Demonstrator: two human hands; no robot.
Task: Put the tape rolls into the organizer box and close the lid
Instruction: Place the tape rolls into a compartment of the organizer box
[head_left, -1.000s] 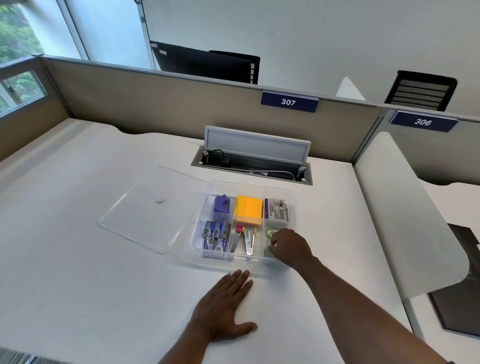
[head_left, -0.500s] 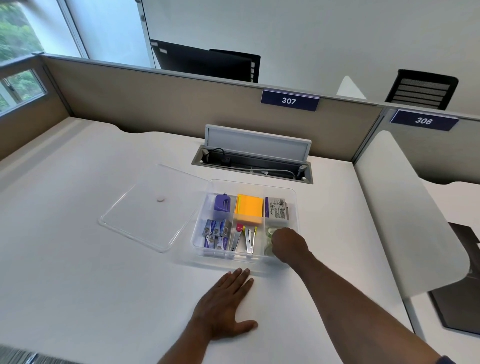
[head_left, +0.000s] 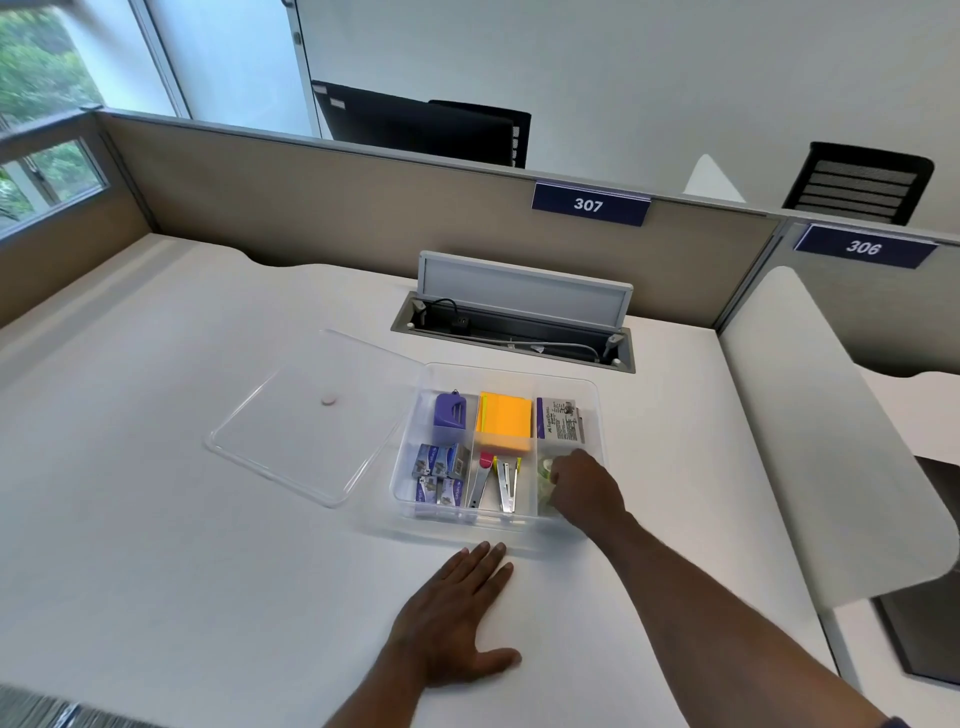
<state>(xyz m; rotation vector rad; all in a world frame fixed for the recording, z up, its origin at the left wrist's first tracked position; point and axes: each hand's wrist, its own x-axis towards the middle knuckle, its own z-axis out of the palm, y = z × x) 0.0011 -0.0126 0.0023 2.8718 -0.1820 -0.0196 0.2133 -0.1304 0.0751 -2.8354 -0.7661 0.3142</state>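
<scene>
Tape rolls going into the organizer box

Your right hand is curled around the tape rolls in the near right compartment of the organizer box; your left hand lies flat, released, on the bench. The lid lies open beside the box.

Single head-worn view, angled forward and down over the white desk.

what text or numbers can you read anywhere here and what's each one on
"307": dark blue sign on the partition behind the desk.
"306": dark blue sign on the next partition, to the right.
Printed card in the organizer box: too small to read.
Small purple boxes: print too blurred.
</scene>
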